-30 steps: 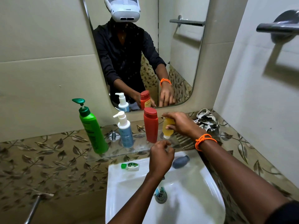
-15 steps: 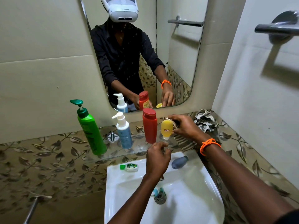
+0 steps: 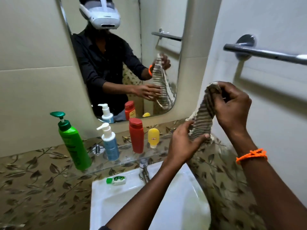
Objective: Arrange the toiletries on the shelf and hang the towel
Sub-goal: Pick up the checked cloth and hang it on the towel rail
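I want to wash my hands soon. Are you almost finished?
Nearly. Four bottles stand on the shelf. The towel is in both hands, left hand and right hand. It isn't on the rail yet, and a little bottle sits on the sink.

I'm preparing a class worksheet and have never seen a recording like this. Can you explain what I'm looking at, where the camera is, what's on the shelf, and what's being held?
No machine here: a person wears a white headset camera, seen in the wall mirror, looking down at their bare hands. On the clear glass shelf stand a green pump bottle, a pale blue pump bottle, a red bottle and a small yellow bottle. A tiny green-capped bottle lies on the white sink. The left hand and right hand hold a striped towel below the metal towel bar.
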### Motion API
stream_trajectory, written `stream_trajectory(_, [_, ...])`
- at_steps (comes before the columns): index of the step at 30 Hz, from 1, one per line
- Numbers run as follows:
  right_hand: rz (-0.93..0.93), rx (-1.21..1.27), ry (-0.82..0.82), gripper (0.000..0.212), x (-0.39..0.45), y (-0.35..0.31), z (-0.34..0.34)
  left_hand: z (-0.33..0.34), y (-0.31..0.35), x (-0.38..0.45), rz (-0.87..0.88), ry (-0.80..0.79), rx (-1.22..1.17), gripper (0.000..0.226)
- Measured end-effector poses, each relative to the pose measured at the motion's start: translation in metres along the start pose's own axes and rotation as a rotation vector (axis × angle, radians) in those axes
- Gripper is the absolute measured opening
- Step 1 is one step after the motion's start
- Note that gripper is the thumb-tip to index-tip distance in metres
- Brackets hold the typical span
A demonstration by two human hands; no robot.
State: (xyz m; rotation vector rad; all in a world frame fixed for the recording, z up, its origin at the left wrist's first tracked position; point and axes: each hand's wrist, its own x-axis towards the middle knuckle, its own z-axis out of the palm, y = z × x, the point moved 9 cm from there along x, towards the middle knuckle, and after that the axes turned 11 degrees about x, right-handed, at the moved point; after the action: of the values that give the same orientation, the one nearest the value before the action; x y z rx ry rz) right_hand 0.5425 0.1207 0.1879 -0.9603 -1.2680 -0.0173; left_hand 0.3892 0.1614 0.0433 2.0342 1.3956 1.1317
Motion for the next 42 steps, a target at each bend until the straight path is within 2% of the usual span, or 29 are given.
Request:
stream_trajectory(2, [-0.132, -0.080, 0.025, 0.012, 0.012, -0.052, -0.022, 0.001, 0.032, 0.004, 0.067, -0.013, -0.020, 0.025])
stream_trajectory(5, [-0.291, -0.271, 0.051, 0.015, 0.025, -0.119, -0.057, -0.012, 0.035, 0.003, 0.107, -0.078, -0.084, 0.014])
stream_trajectory(7, [-0.313, -0.411, 0.054, 0.017, 0.027, -0.153, -0.082, -0.027, 0.022, 0.012, 0.118, -0.231, -0.140, 0.003])
stream_trajectory(9, [-0.247, -0.549, 0.030, 0.019, 0.024, -0.175, -0.106, -0.054, 0.021, 0.029, 0.200, -0.328, -0.078, 0.005])
stream_trajectory(13, [-0.018, -0.753, -0.006, 0.027, 0.019, -0.191, -0.150, -0.109, 0.077, 0.066, 0.430, -0.253, 0.330, 0.008])
stream_trajectory(15, [0.201, -0.552, 0.058, 0.024, 0.018, -0.188, -0.179, -0.127, 0.114, 0.078, 0.397, -0.263, 0.404, 0.015])
stream_trajectory(17, [0.428, -0.150, 0.170, 0.017, 0.012, -0.185, -0.206, -0.137, 0.147, 0.089, 0.279, -0.355, 0.173, 0.022])
stream_trajectory(19, [0.524, 0.220, 0.249, 0.019, 0.011, -0.196, -0.223, -0.137, 0.186, 0.092, 0.150, -0.537, -0.309, 0.022])
stream_trajectory(21, [0.465, 0.479, 0.282, 0.016, 0.025, -0.217, -0.240, -0.140, 0.237, 0.091, 0.117, -0.700, -0.720, 0.022])
stream_trajectory(22, [0.399, 0.525, 0.289, 0.016, 0.037, -0.233, -0.249, -0.142, 0.263, 0.094, 0.144, -0.738, -0.847, 0.023])
stream_trajectory(23, [0.294, 0.448, 0.290, 0.016, 0.049, -0.251, -0.259, -0.144, 0.289, 0.097, 0.185, -0.744, -0.923, 0.025])
stream_trajectory(24, [0.157, 0.177, 0.319, 0.017, 0.059, -0.275, -0.271, -0.145, 0.313, 0.099, 0.236, -0.726, -0.950, 0.025])
stream_trajectory(26, [-0.062, -0.638, 0.333, 0.024, 0.074, -0.314, -0.272, -0.139, 0.346, 0.101, 0.329, -0.639, -0.910, 0.017])
stream_trajectory(27, [-0.110, -0.969, 0.280, 0.027, 0.078, -0.319, -0.262, -0.133, 0.356, 0.102, 0.369, -0.573, -0.827, 0.008])
stream_trajectory(28, [-0.113, -1.185, 0.188, 0.028, 0.080, -0.315, -0.251, -0.124, 0.360, 0.102, 0.402, -0.507, -0.695, 0.007])
stream_trajectory(29, [-0.082, -1.289, 0.100, 0.026, 0.078, -0.306, -0.245, -0.111, 0.359, 0.100, 0.421, -0.469, -0.545, 0.019])
stream_trajectory(32, [-0.021, -1.333, 0.005, 0.021, 0.070, -0.288, -0.245, -0.067, 0.342, 0.087, 0.431, -0.501, -0.205, 0.060])
stream_trajectory(33, [0.024, -1.321, -0.001, 0.021, 0.067, -0.281, -0.248, -0.056, 0.335, 0.085, 0.453, -0.498, -0.132, 0.064])
stream_trajectory(36, [0.295, -1.272, -0.104, 0.017, 0.060, -0.243, -0.257, -0.043, 0.325, 0.086, 0.531, -0.357, -0.036, 0.052])
stream_trajectory(38, [0.442, -1.223, -0.174, 0.019, 0.053, -0.232, -0.261, -0.052, 0.316, 0.086, 0.540, -0.147, -0.105, 0.045])
stream_trajectory(40, [0.400, -1.127, -0.123, 0.031, 0.049, -0.250, -0.266, -0.070, 0.290, 0.074, 0.456, 0.166, -0.189, 0.037])
stream_trajectory(41, [0.316, -1.099, -0.062, 0.033, 0.046, -0.265, -0.272, -0.069, 0.270, 0.066, 0.355, 0.254, -0.251, 0.035])
stream_trajectory(42, [0.265, -1.103, -0.044, 0.034, 0.040, -0.276, -0.276, -0.058, 0.251, 0.062, 0.241, 0.230, -0.321, 0.037])
